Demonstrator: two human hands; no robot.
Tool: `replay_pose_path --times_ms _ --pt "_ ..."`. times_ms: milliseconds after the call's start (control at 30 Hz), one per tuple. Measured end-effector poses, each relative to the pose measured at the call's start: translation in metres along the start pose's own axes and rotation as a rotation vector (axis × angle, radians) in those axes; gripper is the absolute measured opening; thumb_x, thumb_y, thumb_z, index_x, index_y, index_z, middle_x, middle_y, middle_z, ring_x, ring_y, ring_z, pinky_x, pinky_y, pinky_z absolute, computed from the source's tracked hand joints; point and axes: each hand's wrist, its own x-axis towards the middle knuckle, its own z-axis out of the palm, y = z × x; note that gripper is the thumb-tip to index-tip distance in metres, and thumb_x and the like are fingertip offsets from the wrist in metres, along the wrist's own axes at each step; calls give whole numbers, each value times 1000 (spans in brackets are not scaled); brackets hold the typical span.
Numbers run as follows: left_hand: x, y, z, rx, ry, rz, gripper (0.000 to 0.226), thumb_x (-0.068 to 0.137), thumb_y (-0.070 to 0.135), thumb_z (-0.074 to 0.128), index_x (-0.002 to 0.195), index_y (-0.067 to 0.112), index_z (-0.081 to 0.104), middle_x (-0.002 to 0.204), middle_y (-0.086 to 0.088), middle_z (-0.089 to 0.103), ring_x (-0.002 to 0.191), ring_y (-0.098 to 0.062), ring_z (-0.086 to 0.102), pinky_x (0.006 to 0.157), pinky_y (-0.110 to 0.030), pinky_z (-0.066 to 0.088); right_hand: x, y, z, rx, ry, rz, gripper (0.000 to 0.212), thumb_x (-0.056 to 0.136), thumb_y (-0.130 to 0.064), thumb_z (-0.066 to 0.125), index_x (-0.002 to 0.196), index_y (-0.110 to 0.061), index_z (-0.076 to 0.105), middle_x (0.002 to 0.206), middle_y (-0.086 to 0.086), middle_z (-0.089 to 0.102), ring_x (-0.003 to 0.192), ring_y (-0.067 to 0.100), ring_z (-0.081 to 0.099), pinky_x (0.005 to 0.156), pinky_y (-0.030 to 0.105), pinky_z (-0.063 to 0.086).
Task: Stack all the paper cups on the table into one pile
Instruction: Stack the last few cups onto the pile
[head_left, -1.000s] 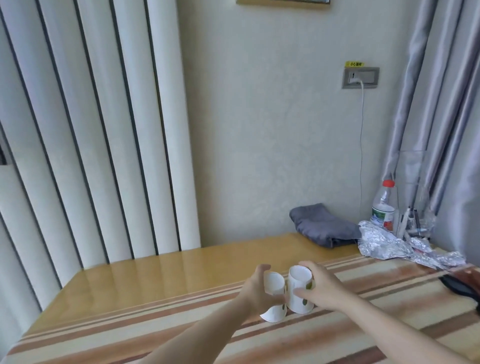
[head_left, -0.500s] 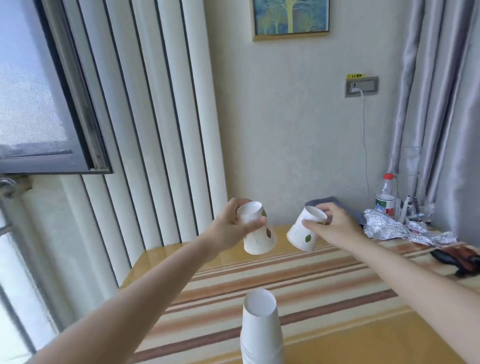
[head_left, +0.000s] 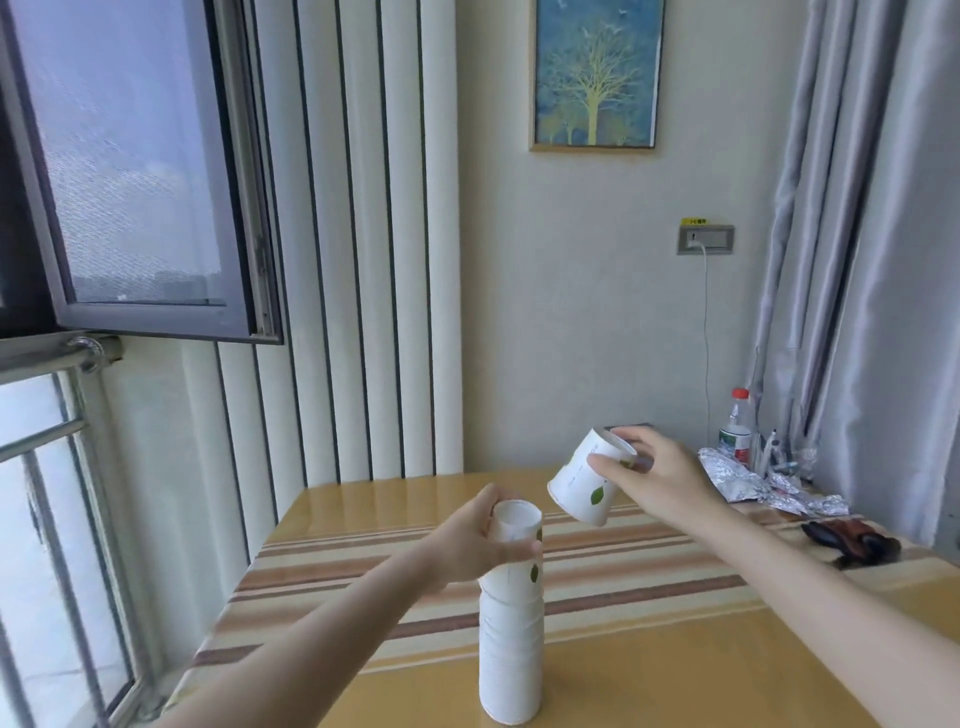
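Note:
A tall pile of upside-down white paper cups (head_left: 510, 654) stands on the near part of the wooden table (head_left: 675, 670). My left hand (head_left: 470, 545) grips the topmost cup (head_left: 517, 525) of that pile, which sits over the ones below. My right hand (head_left: 660, 480) holds a second white cup with a green leaf print (head_left: 584, 486) in the air, tilted, up and to the right of the pile and apart from it.
A striped runner (head_left: 623, 566) crosses the table. At the far right lie crumpled foil (head_left: 748, 478), a plastic bottle (head_left: 736, 426), pens and a dark object (head_left: 852, 540). A window and vertical blinds are on the left, and a grey curtain hangs on the right.
My left hand has brought its cup down onto the top of the pile. My right hand still holds its cup aloft, slightly higher. The view has tilted up.

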Motion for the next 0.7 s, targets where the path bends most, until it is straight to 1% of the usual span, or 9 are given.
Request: replay_pose_path --times_ms 100,133,200,233,300,400,533,600,700 --pt "-12 -17 16 -15 -26 -50 52 84 30 72 126 24 43 95 12 54 84 -2 52 73 -14 49 -2 -5 8 -23 -34 -53 66 58 -56 71 116 -27 61 113 -8 68 105 9 64 95 38 51" --pt "-14 -22 20 -55 -24 -64 54 85 29 71 129 26 40 97 14 55 88 -2 54 75 -15 50 -3 -6 12 -32 -51 -78 67 57 -58 70 115 -28 61 112 -10 68 105 8 63 96 39 51" --pt "-18 -33 23 -135 -6 -68 67 80 28 76 134 31 36 116 15 57 113 -6 55 94 -28 49 -6 -11 23 -80 -103 -115 64 60 -56 72 117 -29 60 112 -13 67 105 6 63 96 36 50" --pt "-19 -36 23 -144 0 -53 76 76 30 80 136 34 34 125 15 57 123 -8 51 103 -34 44 -8 -14 29 -118 -131 -134 61 64 -54 73 118 -29 59 113 -14 67 104 5 63 95 35 51" --pt "-20 -41 21 -146 23 -6 88 66 36 86 137 39 34 135 18 52 132 -6 45 112 -36 36 -10 -16 39 -192 -174 -179 58 68 -51 72 120 -30 57 112 -14 67 102 6 64 93 34 51" --pt "-22 -38 16 -185 60 71 84 65 40 87 135 38 40 139 21 51 134 -1 42 114 -34 33 -17 -14 53 -240 -238 -199 56 68 -52 71 118 -32 57 110 -16 68 100 5 65 90 34 53" --pt "-19 -42 18 -160 115 99 65 74 36 81 130 30 48 134 16 58 131 -2 48 114 -38 36 -27 -3 68 -223 -303 -175 51 70 -44 75 117 -34 57 109 -15 68 96 6 66 88 31 54" --pt "-18 -50 21 -121 147 78 61 72 38 79 126 27 52 127 12 63 124 -5 55 111 -42 40 -32 6 74 -252 -331 -165 54 70 -44 76 120 -35 56 110 -14 67 97 6 65 89 32 54" --pt "-15 -70 28 -86 142 69 57 74 35 79 124 25 53 123 10 65 121 -6 57 109 -41 43 -38 24 88 -257 -321 -132 63 70 -46 75 127 -38 52 116 -7 65 99 7 63 90 30 52"
